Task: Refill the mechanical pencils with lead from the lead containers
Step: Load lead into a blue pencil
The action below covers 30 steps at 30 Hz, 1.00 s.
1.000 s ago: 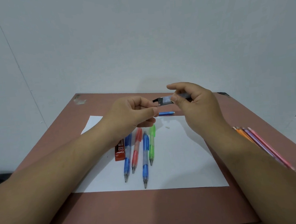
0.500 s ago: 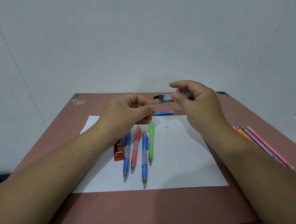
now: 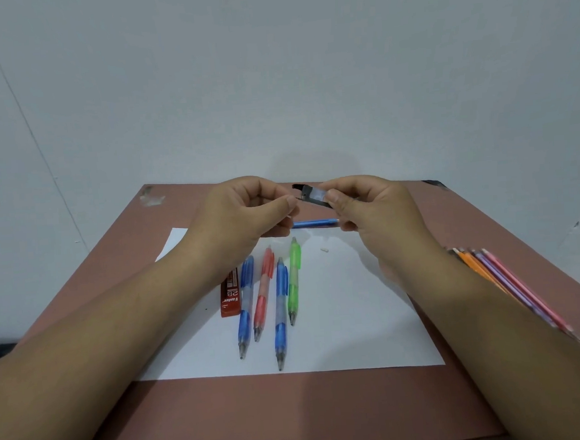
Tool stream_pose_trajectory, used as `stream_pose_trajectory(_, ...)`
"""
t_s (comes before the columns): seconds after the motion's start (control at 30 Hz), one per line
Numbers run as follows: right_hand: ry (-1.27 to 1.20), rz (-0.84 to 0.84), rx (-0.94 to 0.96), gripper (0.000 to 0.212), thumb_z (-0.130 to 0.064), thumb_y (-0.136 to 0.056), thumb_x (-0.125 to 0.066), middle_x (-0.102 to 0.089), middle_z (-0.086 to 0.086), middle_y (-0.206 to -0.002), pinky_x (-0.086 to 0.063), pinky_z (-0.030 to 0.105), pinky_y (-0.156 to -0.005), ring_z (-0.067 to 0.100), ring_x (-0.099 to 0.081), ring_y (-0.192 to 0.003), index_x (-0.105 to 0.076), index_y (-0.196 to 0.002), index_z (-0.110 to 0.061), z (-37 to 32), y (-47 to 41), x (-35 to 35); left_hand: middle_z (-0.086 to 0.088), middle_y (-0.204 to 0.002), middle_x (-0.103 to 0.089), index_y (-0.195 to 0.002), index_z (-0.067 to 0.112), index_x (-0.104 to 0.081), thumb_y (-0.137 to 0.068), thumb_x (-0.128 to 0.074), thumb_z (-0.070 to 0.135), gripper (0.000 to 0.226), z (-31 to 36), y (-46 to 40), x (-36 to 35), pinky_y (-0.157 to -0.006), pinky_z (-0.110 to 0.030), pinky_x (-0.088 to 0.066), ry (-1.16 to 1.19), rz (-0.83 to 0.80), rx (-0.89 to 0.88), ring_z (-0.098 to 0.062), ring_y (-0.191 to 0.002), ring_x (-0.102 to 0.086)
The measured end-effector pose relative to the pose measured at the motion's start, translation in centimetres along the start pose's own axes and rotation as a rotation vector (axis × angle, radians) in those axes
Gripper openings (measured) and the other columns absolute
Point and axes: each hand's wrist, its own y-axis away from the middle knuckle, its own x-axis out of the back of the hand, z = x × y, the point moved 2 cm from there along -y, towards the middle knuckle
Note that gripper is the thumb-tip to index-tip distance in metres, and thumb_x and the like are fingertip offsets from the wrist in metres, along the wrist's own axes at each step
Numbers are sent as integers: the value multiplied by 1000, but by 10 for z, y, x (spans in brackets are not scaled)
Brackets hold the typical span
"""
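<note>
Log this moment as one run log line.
step: drawing lead | right hand: holds black lead container | left hand: pinching at its opening | four pencils: on paper

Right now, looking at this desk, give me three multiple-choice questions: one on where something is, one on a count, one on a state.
1. Where does the red rectangular lead box lie?
A. left of the pencil row
B. right of the row
C. off the white paper sheet

2. How many plastic mechanical pencils lie side by side in the row?
A. two
B. four
C. six

3. What is the right hand doing?
A. resting flat
B. pinching the dark lead container
C. gripping the green mechanical pencil

Answers: 1 A, it lies beside the leftmost blue pencil. 2 B, blue, red, blue, green. 3 B, the fingers hold it raised.
</note>
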Motion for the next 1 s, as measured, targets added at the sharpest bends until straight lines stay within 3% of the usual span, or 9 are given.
stream_pose_trajectory(0.4,-20,22,-77,13,-18,-96,-69,-71,-13,-77,-53,30,-71,5,-59,-72,-79,-92,-26,4,-1,-1,-2,-87,-78,-98,15,-74,-92,-68,21,10,3,1,2,-85,-43,-62,-20,73,2,-21,-84,-74)
stream_pose_trajectory(1.0,-22,38,-105,14,-22,-95,-69,-73,-8,-86,-53,33,-74,11,-58,-77,-80,-92,-29,4,-1,-1,1,-88,-77,-100,16,-71,-97,-64,17,8,9,6,2,-83,-39,-62,-74,100,-62,-16,-82,-73)
